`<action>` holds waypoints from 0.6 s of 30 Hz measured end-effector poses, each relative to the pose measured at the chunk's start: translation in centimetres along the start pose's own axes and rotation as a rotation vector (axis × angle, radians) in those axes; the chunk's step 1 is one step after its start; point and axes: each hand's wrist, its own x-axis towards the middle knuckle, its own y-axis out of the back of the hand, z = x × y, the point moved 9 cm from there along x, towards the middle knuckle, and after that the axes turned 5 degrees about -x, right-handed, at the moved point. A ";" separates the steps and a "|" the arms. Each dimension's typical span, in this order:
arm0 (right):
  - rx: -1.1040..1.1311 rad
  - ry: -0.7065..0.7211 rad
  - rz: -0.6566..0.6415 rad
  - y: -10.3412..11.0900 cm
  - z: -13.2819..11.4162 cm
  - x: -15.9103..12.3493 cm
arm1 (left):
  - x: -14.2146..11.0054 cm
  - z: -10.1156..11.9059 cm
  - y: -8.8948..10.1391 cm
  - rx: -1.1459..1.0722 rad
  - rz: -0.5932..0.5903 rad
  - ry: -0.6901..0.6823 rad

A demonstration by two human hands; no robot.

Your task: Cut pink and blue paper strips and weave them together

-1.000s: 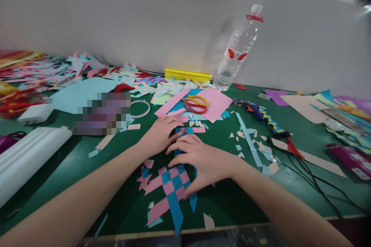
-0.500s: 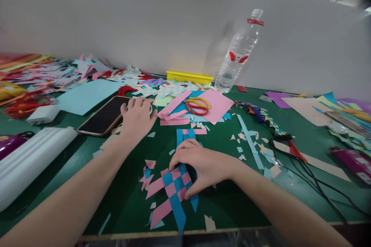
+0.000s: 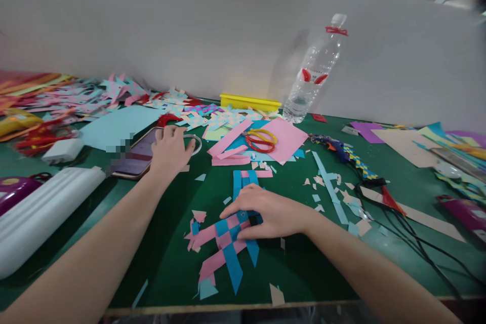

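A pink and blue woven paper fish (image 3: 224, 238) with loose strip tails lies on the green table near its front edge. My right hand (image 3: 261, 210) covers its upper right part, the thumb and fingers gripping it. Beyond that hand, blue strips (image 3: 237, 180) and a pink strip (image 3: 265, 174) stick out. My left hand (image 3: 170, 149) rests with spread, bent fingers at the right edge of a phone (image 3: 138, 157), whose screen is lit and partly blurred out. A white ring (image 3: 195, 146), perhaps a tape roll, sits beside that hand's fingers.
Scissors with red and yellow handles (image 3: 261, 140) lie on pink paper (image 3: 290, 136). A plastic bottle (image 3: 315, 71) leans against the back wall. Paper scraps (image 3: 319, 182) and black cords (image 3: 413, 240) are on the right, a long white object (image 3: 49, 217) and a white charger (image 3: 63, 151) on the left.
The phone's screen has gone from dark to lit. My left hand has shifted slightly left onto the phone, baring more of the white ring. The fish has turned slightly under my right hand.
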 end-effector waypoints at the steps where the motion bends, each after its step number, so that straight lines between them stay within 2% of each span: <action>1: 0.034 -0.012 0.021 0.2 0.1 -0.1 | 0.0 0.2 0.0 -0.006 -0.004 -0.014; 4: 0.193 -0.077 0.131 1.5 0.6 -0.4 | -0.1 1.2 0.3 -0.016 0.013 -0.075; 8: 0.345 -0.195 0.371 4.0 2.7 -1.3 | -0.6 3.2 1.1 -0.040 0.070 -0.209; 12: 0.584 -0.433 0.643 5.5 7.7 -3.2 | -1.1 4.5 1.2 -0.081 0.062 -0.308; 15: 0.763 -0.622 0.963 6.4 12.1 -6.0 | -1.3 5.1 1.4 -0.118 0.067 -0.339; 18: 0.908 -0.659 1.193 7.1 14.7 -8.2 | -1.5 5.7 1.4 -0.160 0.041 -0.370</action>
